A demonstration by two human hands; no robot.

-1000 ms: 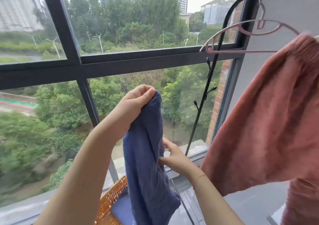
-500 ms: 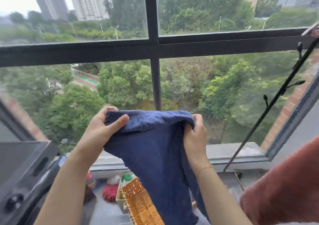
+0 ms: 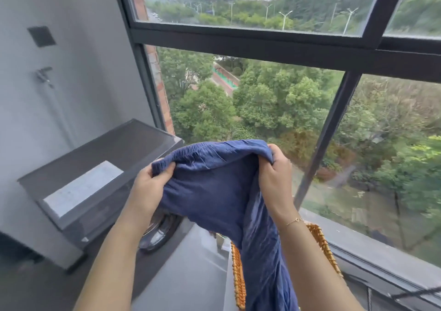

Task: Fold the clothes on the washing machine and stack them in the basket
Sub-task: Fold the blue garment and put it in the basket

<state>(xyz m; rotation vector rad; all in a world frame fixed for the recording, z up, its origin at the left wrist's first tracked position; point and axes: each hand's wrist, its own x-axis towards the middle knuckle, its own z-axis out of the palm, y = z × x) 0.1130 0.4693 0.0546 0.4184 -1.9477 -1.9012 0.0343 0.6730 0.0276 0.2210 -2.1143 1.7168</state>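
At the far left stands the dark grey washing machine (image 3: 100,165), its flat top bare where it shows, with a pale label on the lid and the round door glass visible below the left forearm. Just right of it the left hand (image 3: 149,186) pinches the left end of the blue garment (image 3: 214,191), thumb on the near side and fingers curled behind the gathered elastic waistband. The waistband runs roughly level from that hand across to the right hand (image 3: 275,177), which grips the other end with its fingers curled over the bunched cloth. So the garment's top edge lies across the body, left to right, between the two grips, while its long axis hangs downward and toward the near right, the cloth trailing in front of the woven basket (image 3: 237,275) that sits low beside the window sill (image 3: 372,246). The garment is held in the air, touching neither the machine top nor, as far as can be seen, the basket floor; its lower end runs out of view. The machine top lies to the left and below the hands, nearer the left hand, so laying the garment flat there would likely mean swinging the waistband leftward and letting the hanging length follow.
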